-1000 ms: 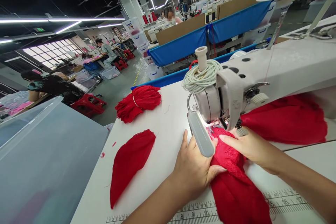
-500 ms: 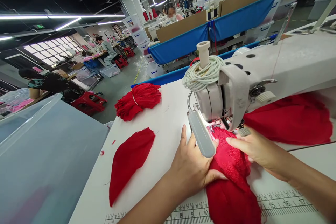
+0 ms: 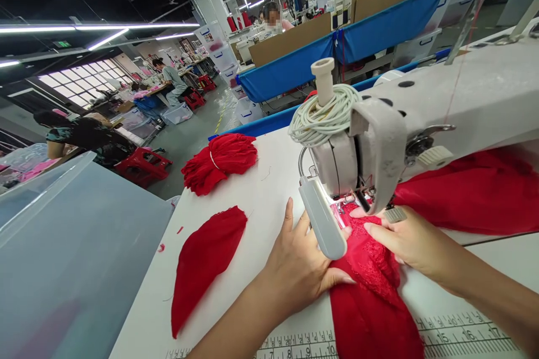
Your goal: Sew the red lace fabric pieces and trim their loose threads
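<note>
A red lace fabric piece (image 3: 370,291) lies under the needle area of a white sewing machine (image 3: 404,123). My left hand (image 3: 301,263) rests flat on the white table (image 3: 269,202), fingers spread, its thumb pressing the fabric's left edge beneath the machine's lamp arm (image 3: 322,224). My right hand (image 3: 404,241) lies on the fabric with fingers stretched toward the presser foot (image 3: 360,199).
A loose red cut piece (image 3: 202,261) lies left of my hands. A tied bundle of red pieces (image 3: 219,160) sits farther back. More red fabric (image 3: 467,196) is piled behind the machine. A clear plastic bin (image 3: 63,258) stands at the left. Other people work at distant tables.
Both hands have slid forward toward the needle, pushing the red lace fabric farther under the presser foot.
</note>
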